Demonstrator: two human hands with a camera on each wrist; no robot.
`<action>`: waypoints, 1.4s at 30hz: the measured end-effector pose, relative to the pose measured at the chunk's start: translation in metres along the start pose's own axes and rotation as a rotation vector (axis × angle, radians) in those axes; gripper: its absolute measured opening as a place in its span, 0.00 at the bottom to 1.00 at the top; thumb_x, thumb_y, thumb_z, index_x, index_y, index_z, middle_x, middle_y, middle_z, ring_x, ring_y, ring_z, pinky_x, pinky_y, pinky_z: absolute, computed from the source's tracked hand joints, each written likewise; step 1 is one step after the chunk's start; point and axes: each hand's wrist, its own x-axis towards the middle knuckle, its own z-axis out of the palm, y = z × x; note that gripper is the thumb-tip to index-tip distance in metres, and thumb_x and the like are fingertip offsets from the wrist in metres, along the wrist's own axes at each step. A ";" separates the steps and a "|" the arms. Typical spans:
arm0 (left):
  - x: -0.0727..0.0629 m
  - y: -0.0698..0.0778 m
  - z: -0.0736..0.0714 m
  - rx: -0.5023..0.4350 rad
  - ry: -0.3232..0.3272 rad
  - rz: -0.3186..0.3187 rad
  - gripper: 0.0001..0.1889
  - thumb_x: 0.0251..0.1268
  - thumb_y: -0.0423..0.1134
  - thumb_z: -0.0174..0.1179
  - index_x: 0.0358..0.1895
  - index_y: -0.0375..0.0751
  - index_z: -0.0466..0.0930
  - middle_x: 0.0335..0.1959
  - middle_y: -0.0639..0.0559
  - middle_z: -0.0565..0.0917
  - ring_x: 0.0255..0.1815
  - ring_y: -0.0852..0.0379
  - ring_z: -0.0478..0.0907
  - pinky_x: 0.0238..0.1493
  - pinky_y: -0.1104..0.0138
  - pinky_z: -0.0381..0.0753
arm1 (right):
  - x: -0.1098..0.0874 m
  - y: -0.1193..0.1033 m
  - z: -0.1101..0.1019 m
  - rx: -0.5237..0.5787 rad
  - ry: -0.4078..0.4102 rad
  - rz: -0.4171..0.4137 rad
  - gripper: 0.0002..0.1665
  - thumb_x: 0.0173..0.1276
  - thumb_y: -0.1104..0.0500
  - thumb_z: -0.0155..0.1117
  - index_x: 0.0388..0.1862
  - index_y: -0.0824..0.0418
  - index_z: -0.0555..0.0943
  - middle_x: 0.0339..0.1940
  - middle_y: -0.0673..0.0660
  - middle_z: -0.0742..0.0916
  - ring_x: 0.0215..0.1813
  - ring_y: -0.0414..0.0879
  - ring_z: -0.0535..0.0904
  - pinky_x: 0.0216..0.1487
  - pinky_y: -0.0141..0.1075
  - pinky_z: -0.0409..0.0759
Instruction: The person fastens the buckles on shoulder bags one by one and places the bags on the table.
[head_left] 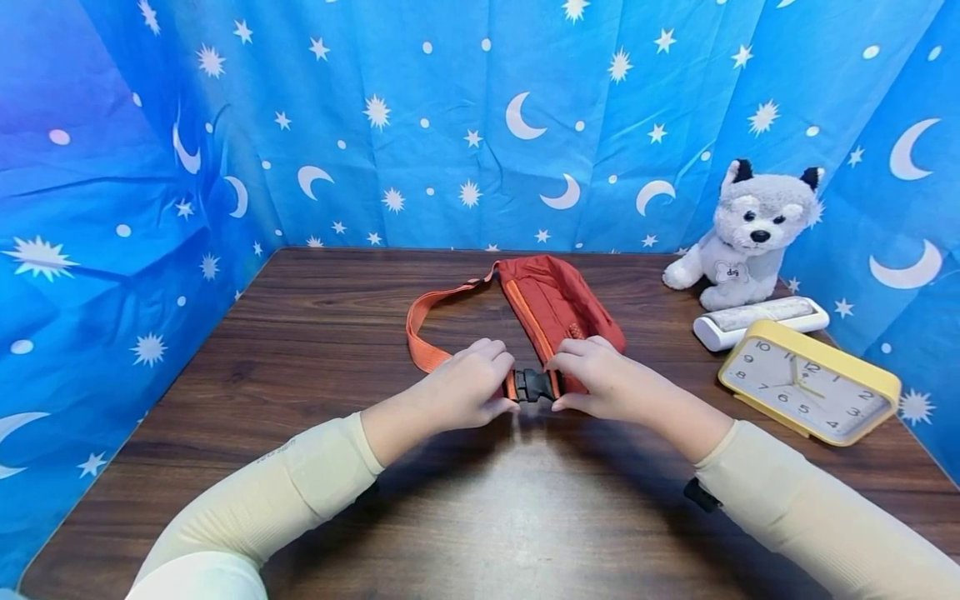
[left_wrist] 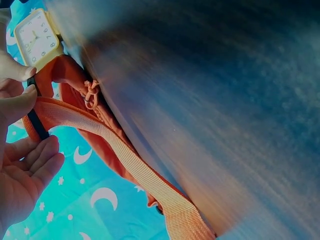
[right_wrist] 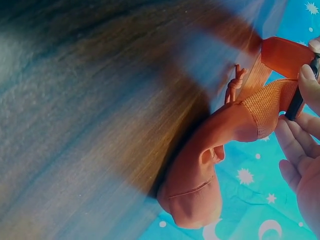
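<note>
A red-orange waist bag (head_left: 555,292) lies on the table, its orange strap (head_left: 426,329) looping to the left. At the bag's near end, a black plastic side-release buckle (head_left: 534,385) sits between the two hands, its halves appearing joined. The left hand (head_left: 472,387) pinches the buckle's left side, where the strap joins it. The right hand (head_left: 603,379) pinches its right side, next to the bag. In the left wrist view, thumb and fingers grip the black buckle edge (left_wrist: 39,122) with the strap threaded through. The right wrist view shows fingertips on the other buckle edge (right_wrist: 295,105).
A yellow alarm clock (head_left: 810,383) stands tilted at the right, near the right forearm. Behind it are a white case with a clear top (head_left: 761,321) and a grey plush dog (head_left: 750,233). Blue star-and-moon cloth (head_left: 450,125) surrounds the wooden table (head_left: 300,333).
</note>
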 end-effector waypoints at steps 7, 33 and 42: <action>-0.001 0.000 0.001 -0.007 -0.009 -0.016 0.19 0.53 0.48 0.69 0.37 0.37 0.75 0.30 0.51 0.71 0.32 0.55 0.68 0.36 0.65 0.70 | 0.001 0.001 0.002 0.011 0.024 -0.035 0.25 0.46 0.54 0.78 0.40 0.63 0.80 0.33 0.53 0.78 0.33 0.43 0.73 0.37 0.40 0.67; 0.001 0.002 0.001 -0.019 0.014 -0.018 0.19 0.51 0.46 0.70 0.36 0.35 0.75 0.30 0.50 0.71 0.32 0.54 0.68 0.37 0.64 0.70 | 0.002 0.001 0.004 0.021 0.035 -0.032 0.24 0.45 0.56 0.79 0.39 0.65 0.80 0.32 0.54 0.78 0.32 0.43 0.72 0.35 0.40 0.68; 0.002 0.002 0.003 -0.034 0.034 -0.018 0.19 0.50 0.45 0.71 0.36 0.35 0.74 0.30 0.50 0.71 0.32 0.54 0.68 0.36 0.64 0.70 | 0.002 0.001 0.004 0.017 0.045 -0.028 0.26 0.43 0.56 0.80 0.39 0.66 0.80 0.32 0.54 0.79 0.32 0.43 0.73 0.35 0.40 0.69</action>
